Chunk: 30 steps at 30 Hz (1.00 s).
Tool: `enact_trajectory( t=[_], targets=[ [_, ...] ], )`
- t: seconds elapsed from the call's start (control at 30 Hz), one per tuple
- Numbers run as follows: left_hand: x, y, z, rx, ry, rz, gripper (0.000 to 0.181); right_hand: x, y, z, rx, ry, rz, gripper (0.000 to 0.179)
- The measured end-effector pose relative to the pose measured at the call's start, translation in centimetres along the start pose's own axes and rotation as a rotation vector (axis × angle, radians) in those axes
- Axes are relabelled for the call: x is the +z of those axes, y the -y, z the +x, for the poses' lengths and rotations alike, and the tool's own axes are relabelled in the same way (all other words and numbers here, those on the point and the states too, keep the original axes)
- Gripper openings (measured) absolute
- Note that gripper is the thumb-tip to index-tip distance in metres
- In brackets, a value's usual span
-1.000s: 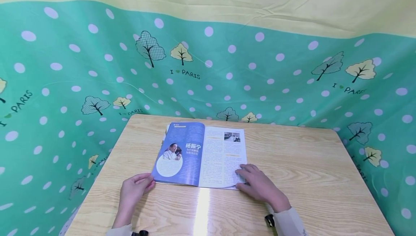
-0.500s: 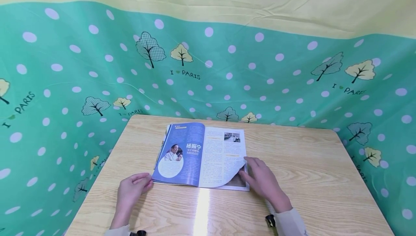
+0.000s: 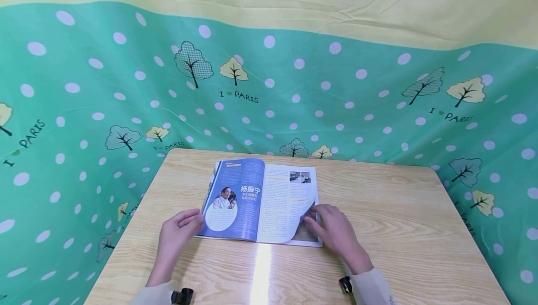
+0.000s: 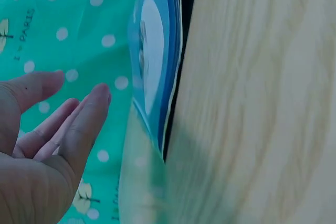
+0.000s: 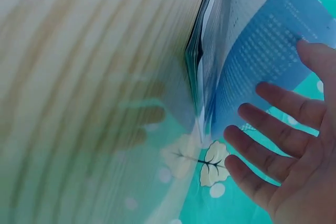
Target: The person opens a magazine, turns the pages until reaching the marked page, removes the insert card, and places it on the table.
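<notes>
An open magazine (image 3: 275,221) lies on the wooden table, with a blue left page (image 3: 248,221) bearing a portrait and a white right page (image 3: 273,202) full of text. That right page's lower corner curls up and inward, baring a dark picture (image 3: 304,235) beneath. My right hand (image 3: 336,230) is at the curled corner. In the right wrist view, its fingers (image 5: 278,129) are extended and spread, overlapping the lifted page. At the magazine's lower left edge is my left hand (image 3: 178,232); its fingers (image 4: 86,124) are loosely extended, and the left wrist view shows a gap to the magazine.
The light wood table (image 3: 378,202) extends on both sides of the magazine. A green dotted cloth (image 3: 357,90) hangs behind and around it. Light glares off the table (image 3: 261,272) in front of the magazine. Each wrist carries a small black device (image 3: 182,296).
The right page's lower corner has risen and curled leftward, uncovering the dark picture, with my right hand at it. My left hand has shifted slightly upward along the magazine's left edge.
</notes>
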State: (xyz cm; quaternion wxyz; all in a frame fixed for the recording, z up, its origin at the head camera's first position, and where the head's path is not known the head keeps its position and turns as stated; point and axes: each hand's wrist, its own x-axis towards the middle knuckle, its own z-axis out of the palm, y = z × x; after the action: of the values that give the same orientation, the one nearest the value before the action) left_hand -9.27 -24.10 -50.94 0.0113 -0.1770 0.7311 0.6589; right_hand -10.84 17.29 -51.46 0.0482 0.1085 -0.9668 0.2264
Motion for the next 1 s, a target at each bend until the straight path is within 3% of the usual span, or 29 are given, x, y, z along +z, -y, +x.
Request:
enact_trajectory(
  t=[0.23,0.4,0.7,1.0],
  targets=[
    [3.1,-1.4,-0.2,0.076,0.092,-0.082,0.042,0.3,1.0,0.5,-0.111,-0.038,0.024,0.045],
    [5.0,-2.2,-0.4,0.105,0.164,-0.104,0.043,0.6,1.7,0.9,-0.193,-0.012,0.043,0.045],
    [8.5,-2.4,-1.1,0.135,0.277,-0.123,0.042,1.2,2.5,1.3,-0.223,0.024,0.061,0.064],
    [10.5,-2.5,-1.6,0.176,0.364,-0.158,0.041,1.7,3.1,1.9,-0.253,0.016,0.057,0.069]
  ],
)
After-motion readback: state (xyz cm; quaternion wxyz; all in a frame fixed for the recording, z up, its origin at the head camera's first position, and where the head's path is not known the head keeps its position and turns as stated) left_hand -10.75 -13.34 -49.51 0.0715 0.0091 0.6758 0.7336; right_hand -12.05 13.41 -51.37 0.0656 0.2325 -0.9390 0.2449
